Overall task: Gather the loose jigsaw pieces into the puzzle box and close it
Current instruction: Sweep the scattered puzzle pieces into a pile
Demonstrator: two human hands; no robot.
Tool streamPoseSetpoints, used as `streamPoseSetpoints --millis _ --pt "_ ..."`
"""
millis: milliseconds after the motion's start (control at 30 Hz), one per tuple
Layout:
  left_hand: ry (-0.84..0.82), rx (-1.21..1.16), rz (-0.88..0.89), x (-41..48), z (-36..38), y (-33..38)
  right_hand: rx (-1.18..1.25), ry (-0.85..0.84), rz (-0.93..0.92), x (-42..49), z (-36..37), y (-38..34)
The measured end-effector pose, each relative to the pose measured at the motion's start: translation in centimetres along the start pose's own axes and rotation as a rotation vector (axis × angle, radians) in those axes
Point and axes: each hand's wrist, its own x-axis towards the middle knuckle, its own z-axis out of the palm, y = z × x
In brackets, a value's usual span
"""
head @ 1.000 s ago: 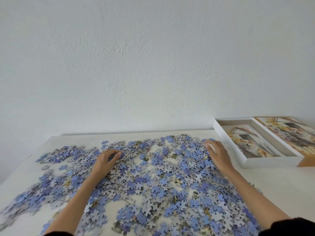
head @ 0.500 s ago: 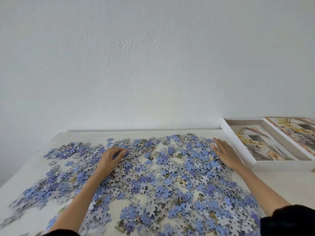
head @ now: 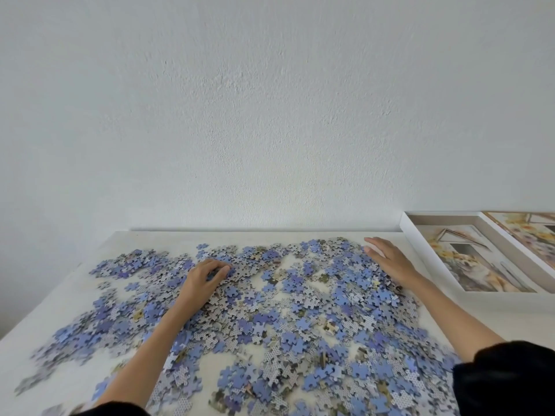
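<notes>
Mostly blue and grey-patterned jigsaw pieces [head: 285, 310] are spread loose over the white table [head: 60, 301]. None is visible in the box. The puzzle box [head: 406, 228] is open at the table's far right corner, with a printed sheet in pale yellows lying inside. Any print on the sheet is too blurred to read. The lid [head: 528, 235] lies just beyond it, picture up and cut off by the right frame edge.

Left hand [head: 204, 276]: on the pile's middle-left, fingers and thumb curled around a few pieces. Right hand [head: 390, 259]: flat, fingers straight, palm down on the pile's far right edge, near the box wall but apart from it. The hands are well apart.

Compared with a second ago, the box sits further right in view. The right hand has edged slightly inward, and the left hand's place is little changed. A black sleeve [head: 504, 379] covers the right forearm. The pieces at lower left are smeared.
</notes>
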Motion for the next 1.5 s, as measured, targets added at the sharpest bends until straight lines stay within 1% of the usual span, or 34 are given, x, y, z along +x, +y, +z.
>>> streamPoseSetpoints --millis 167,267,333,433,500,600,633,700,833,967,1300,1367,1433,1500 --pt "-0.001 -0.008 0.008 0.1 0.0 0.0 0.040 -0.137 -0.004 2.1 0.1 -1.4" --pt "0.001 -0.003 0.013 0.1 0.0 -0.1 -0.107 -0.232 -0.024 2.5 0.3 -1.6" --pt "-0.001 -0.005 0.015 0.1 0.1 -0.1 -0.216 -0.248 -0.060 2.4 0.5 -1.7" --pt "-0.002 0.008 0.010 0.2 0.2 -0.2 -0.243 -0.262 -0.122 1.9 0.6 -2.0" --pt "-0.004 0.012 0.010 0.3 0.2 -0.3 -0.183 -0.196 -0.138 1.8 0.5 -2.2" --pt "-0.001 0.019 0.009 0.2 0.2 -0.1 -0.105 0.038 -0.144 2.3 0.3 -3.2" --pt "0.000 0.023 0.007 0.2 0.2 0.0 -0.105 0.077 -0.154 2.6 0.3 -3.5" --pt "0.002 0.026 0.005 0.2 0.2 0.0 -0.126 0.062 -0.178 3.4 0.8 -4.1" --pt "0.000 0.027 -0.004 0.1 0.1 0.2 -0.193 -0.096 -0.165 5.0 2.8 -5.3" --pt "0.004 0.026 -0.007 0.1 0.1 0.2 -0.264 -0.191 -0.174 5.3 4.7 -6.0" --pt "0.011 0.030 0.003 0.2 0.3 -0.2 -0.299 -0.100 -0.275 2.4 5.8 -5.6" --pt "0.008 0.040 0.002 0.2 0.2 -0.2 -0.244 -0.083 -0.276 2.3 5.9 -5.7" --pt "0.005 0.042 0.001 0.1 0.2 -0.1 -0.164 -0.016 -0.276 2.4 5.9 -6.0" --pt "0.004 0.040 0.004 0.1 0.1 0.0 -0.152 0.093 -0.275 2.6 5.5 -6.2"
